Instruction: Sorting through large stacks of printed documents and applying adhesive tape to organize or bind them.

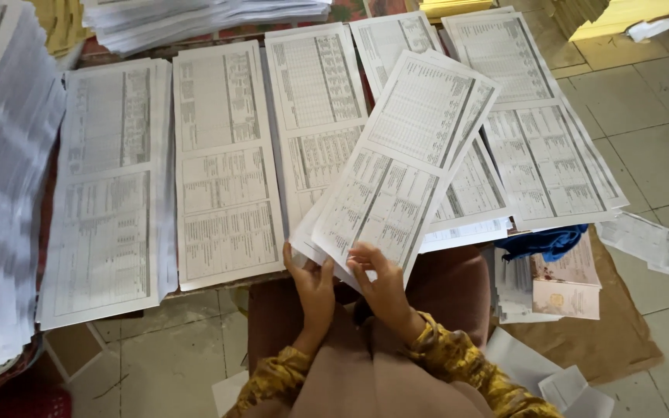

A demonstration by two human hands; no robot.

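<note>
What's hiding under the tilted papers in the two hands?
Under the tilted printed sheets held by the left hand and right hand lie the paper stacks on the table. Their covered parts cannot be seen.

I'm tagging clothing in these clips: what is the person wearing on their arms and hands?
Both hands, the left hand and the right hand, are bare, with no gloves. Both arms wear long mustard-yellow sleeves with a darker mottled pattern, gathered at the wrists. A thin bangle seems to sit at the right cuff.
</note>
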